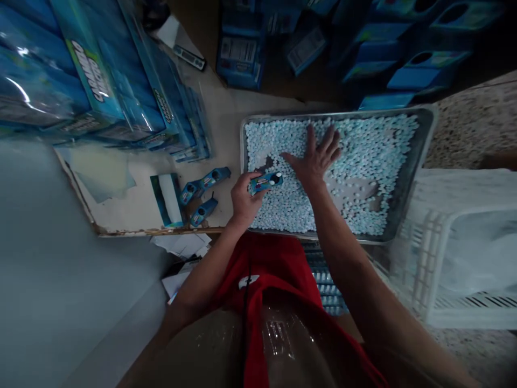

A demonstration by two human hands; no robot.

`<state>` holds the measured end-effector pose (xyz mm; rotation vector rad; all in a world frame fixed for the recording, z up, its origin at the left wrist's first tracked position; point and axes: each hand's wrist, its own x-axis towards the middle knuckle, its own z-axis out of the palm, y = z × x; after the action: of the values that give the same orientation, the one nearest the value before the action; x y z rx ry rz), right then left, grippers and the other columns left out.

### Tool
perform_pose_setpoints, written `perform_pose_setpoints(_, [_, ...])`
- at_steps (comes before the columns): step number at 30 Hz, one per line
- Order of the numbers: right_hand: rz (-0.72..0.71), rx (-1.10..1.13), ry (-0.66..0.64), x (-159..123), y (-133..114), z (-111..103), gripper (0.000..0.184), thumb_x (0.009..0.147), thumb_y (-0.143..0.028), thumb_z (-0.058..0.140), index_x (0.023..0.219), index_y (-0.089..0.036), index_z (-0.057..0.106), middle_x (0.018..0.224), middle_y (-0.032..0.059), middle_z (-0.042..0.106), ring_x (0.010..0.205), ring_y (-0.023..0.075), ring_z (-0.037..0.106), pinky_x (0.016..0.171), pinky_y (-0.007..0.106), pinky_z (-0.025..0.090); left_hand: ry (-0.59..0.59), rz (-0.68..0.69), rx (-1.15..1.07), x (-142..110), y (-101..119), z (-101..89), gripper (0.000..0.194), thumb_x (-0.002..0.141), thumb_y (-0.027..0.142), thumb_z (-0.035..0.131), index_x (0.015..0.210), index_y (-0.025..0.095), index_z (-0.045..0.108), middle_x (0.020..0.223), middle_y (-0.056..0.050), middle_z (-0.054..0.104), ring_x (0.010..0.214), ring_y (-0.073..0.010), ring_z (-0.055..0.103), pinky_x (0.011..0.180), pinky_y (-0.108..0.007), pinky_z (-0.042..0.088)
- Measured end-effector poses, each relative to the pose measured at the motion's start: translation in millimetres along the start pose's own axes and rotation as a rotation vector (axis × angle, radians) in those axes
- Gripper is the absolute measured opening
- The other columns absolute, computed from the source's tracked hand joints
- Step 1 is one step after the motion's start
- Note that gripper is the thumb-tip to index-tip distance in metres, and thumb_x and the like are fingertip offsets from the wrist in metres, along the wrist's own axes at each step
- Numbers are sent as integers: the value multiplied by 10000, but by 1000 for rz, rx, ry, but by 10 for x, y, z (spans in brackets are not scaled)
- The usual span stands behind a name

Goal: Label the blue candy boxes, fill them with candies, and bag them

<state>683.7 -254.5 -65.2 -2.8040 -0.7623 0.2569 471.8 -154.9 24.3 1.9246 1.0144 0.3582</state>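
Observation:
Many small pale blue and white candies (283, 210) lie spread in a metal tray (424, 129). My left hand (245, 199) is closed around a small blue candy box (264, 183) over the tray's left part. At the box's right end is a dark opening with a couple of pale candies at it. My right hand (317, 159) is over the middle of the tray with its fingers spread. It appears to touch the candies, and no object shows in its grip. Left of the tray, several similar small blue boxes (204, 210) rest near the table's front edge.
Large wrapped blue packs (100, 86) are stacked at the back left. Blue boxes (242, 54) stand in a dark brown carton behind the tray. A digital thermometer-like device (189, 57) lies at the back. A white plastic crate (464, 258) stands at the right.

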Motion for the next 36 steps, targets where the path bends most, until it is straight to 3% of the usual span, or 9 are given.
perform_pose_setpoints(3, [1, 192, -93, -60, -114, 33, 633, 919, -584, 737, 1407, -181, 713, 1569, 267, 552, 1464, 466, 493, 1192, 680, 411, 36, -24, -43, -70, -24, -34, 383, 848, 227, 884, 1179, 248, 692, 1145, -42, 789, 1053, -239, 772, 948, -341, 622])
perform_pose_setpoints(6, [117, 609, -176, -141, -96, -33, 364, 832, -464, 798, 1078, -199, 760, 1252, 180, 715, 1241, 362, 649, 1098, 526, 528, 34, 2, -50, -126, -13, -117, 356, 859, 251, 877, 1166, 245, 697, 1141, -45, 781, 1070, -240, 764, 963, -343, 612])
perform_pose_setpoints(10, [399, 1240, -296, -314, -63, -265, 317, 830, -528, 745, 967, -252, 673, 893, 35, 705, 826, 226, 686, 703, 351, 578, 24, 29, 37, -151, 17, -204, 335, 840, 217, 867, 1132, 246, 703, 1111, -53, 773, 1077, -260, 759, 983, -368, 603])
perform_pose_setpoints(13, [444, 1702, -427, -511, -191, -557, 388, 824, -622, 756, 987, -282, 662, 862, 2, 713, 726, 186, 669, 581, 302, 540, -4, 61, 91, -130, 38, -208, 366, 790, 126, 856, 1104, 246, 709, 1093, -63, 774, 1072, -278, 754, 979, -387, 596])
perform_pose_setpoints(17, [354, 2028, -342, -735, -568, -959, 416, 862, -695, 776, 942, -300, 670, 1012, 18, 767, 865, 201, 731, 742, 364, 635, -47, 70, 129, -90, 86, -169, 367, 764, 89, 834, 1073, 242, 706, 1099, -62, 779, 1082, -287, 753, 983, -399, 595])
perform_pose_setpoints(22, [181, 1988, -176, -812, -894, -1217, 405, 903, -670, 727, 793, -283, 673, 986, 36, 731, 874, 214, 703, 882, 410, 614, -63, 114, 120, -69, 152, -154, 363, 766, 101, 826, 1075, 242, 697, 1097, -59, 780, 1084, -283, 751, 974, -390, 593])
perform_pose_setpoints(30, [26, 1825, -48, -885, -951, -1247, 440, 951, -627, 594, 682, -279, 618, 945, 58, 644, 1037, 264, 667, 1078, 486, 539, -3, 123, 89, -78, 212, -139, 355, 777, 96, 816, 1061, 250, 668, 1094, -66, 760, 1091, -289, 736, 972, -422, 592])
perform_pose_setpoints(33, [-11, 1788, 0, -945, -1025, -1262, 389, 978, -543, 547, 714, -292, 683, 990, 59, 689, 1155, 268, 675, 1186, 498, 494, 10, 119, 83, -72, 223, -113, 377, 752, 68, 818, 1044, 254, 669, 1077, -56, 758, 1072, -280, 734, 962, -410, 596])
perform_pose_setpoints(36, [43, 1741, 52, -1005, -979, -1223, 349, 990, -521, 506, 939, -313, 782, 1276, 54, 728, 1380, 265, 634, 1281, 488, 447, -14, 103, 26, -30, 161, -77, 422, 727, 35, 833, 1053, 258, 682, 1080, -44, 762, 1061, -268, 741, 950, -391, 607])
